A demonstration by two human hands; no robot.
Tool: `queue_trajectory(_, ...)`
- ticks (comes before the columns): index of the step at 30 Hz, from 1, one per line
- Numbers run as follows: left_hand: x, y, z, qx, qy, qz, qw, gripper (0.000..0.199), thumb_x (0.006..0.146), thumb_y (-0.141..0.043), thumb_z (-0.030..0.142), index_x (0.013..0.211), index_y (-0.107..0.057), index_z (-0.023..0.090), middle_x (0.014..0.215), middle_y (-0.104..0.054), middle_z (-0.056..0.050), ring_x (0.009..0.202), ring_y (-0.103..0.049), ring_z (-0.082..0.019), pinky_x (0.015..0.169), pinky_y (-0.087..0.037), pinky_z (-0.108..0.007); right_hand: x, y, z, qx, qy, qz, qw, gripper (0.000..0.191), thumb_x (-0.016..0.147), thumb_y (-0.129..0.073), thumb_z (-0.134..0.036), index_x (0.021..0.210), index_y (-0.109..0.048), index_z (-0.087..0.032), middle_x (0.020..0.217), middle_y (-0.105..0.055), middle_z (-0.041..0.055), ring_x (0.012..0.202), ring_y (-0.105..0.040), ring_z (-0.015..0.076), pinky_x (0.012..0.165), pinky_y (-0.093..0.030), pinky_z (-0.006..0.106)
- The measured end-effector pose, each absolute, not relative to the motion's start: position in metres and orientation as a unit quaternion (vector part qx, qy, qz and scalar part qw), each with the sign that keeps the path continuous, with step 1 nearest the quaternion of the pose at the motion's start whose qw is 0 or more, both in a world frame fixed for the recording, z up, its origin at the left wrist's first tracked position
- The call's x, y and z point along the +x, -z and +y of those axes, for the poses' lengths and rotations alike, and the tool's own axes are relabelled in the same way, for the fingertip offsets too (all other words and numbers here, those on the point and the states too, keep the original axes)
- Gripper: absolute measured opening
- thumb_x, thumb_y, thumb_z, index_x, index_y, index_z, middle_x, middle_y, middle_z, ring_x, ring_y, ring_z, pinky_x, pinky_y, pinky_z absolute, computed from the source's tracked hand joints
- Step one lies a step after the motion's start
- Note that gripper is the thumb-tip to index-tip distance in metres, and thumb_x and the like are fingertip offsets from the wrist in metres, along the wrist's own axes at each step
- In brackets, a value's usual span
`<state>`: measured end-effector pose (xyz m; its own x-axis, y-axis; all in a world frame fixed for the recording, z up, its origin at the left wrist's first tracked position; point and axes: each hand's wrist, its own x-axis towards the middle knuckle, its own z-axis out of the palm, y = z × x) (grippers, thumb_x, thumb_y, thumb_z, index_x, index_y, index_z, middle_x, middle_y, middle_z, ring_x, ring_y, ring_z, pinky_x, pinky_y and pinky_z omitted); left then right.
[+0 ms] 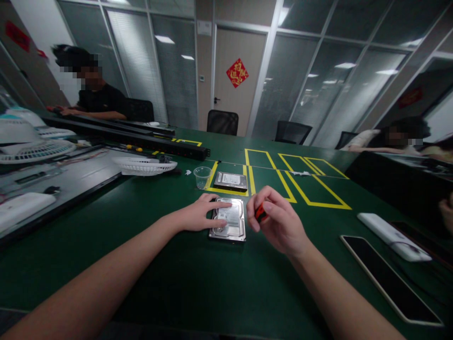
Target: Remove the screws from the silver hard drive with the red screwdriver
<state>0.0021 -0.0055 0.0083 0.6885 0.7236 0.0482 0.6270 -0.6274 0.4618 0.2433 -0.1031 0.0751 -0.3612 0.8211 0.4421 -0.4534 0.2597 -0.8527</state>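
Note:
A silver hard drive lies flat on the green table in front of me. My left hand rests on its left side, with thumb and forefinger stretched apart across the metal cover. Just right of the drive, my right hand is closed around a red-and-black screwdriver; only part of the handle shows, and the shaft is hidden. Behind, a second hard drive sits label up within a yellow tape outline. Beside that outline stands a clear plastic cup.
Fan parts and a large metal panel occupy the left, near a long black bar. At right lie a phone and a white power bank. A black partition stands beyond. People sit at the table's far sides.

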Motion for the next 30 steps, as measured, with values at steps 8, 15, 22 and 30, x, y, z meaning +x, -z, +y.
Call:
queue_trajectory(8, 0.0025, -0.0083, -0.0056, 0.896, -0.116, 0.375, 0.207, 0.070, 0.088, -0.056, 0.075, 0.150, -0.042, 0.047, 0.158, -0.033, -0.005, 0.145, -0.029, -0.039, 0.115, -0.031, -0.057, 0.2434, -0.0748, -0.1043, -0.171, -0.585, -0.579, 0.541, 0.012, 0.096, -0.056, -0.029, 0.093, -0.062, -0.019, 0.075, -0.063, 0.0023, 0.058, -0.048, 0.0121, 0.056, -0.032, 0.028)
queue_trajectory(15, 0.0015, -0.0082, -0.0053, 0.896, -0.116, 0.375, 0.209, 0.069, 0.087, -0.057, 0.075, 0.150, -0.042, 0.048, 0.158, -0.032, -0.004, 0.144, -0.030, -0.039, 0.115, -0.032, -0.058, 0.2456, -0.0781, -0.1037, -0.175, -0.601, -0.563, 0.540, 0.031, 0.098, -0.044, -0.033, 0.089, -0.069, -0.016, 0.072, -0.062, 0.0050, 0.060, -0.049, 0.0147, 0.060, -0.036, 0.031)
queue_trajectory(22, 0.0002, -0.0029, -0.0024, 0.897, -0.124, 0.372, 0.204, 0.072, 0.086, -0.056, 0.077, 0.150, -0.042, 0.047, 0.158, -0.032, -0.004, 0.144, -0.031, -0.039, 0.116, -0.030, -0.058, 0.2449, -0.0740, -0.1030, -0.173, -0.599, -0.568, 0.537, 0.014, 0.095, -0.056, -0.029, 0.093, -0.063, -0.018, 0.078, -0.064, 0.0039, 0.062, -0.053, 0.0137, 0.061, -0.038, 0.029)
queue_trajectory(30, 0.0023, -0.0075, -0.0058, 0.897, -0.119, 0.373, 0.204, 0.067, 0.089, -0.057, 0.073, 0.149, -0.043, 0.048, 0.158, -0.032, -0.004, 0.145, -0.030, -0.038, 0.117, -0.030, -0.055, 0.2432, -0.0747, -0.1036, -0.187, -0.587, -0.567, 0.546, 0.010, 0.095, -0.059, -0.030, 0.091, -0.056, -0.021, 0.078, -0.064, 0.0013, 0.057, -0.047, 0.0112, 0.056, -0.032, 0.028)
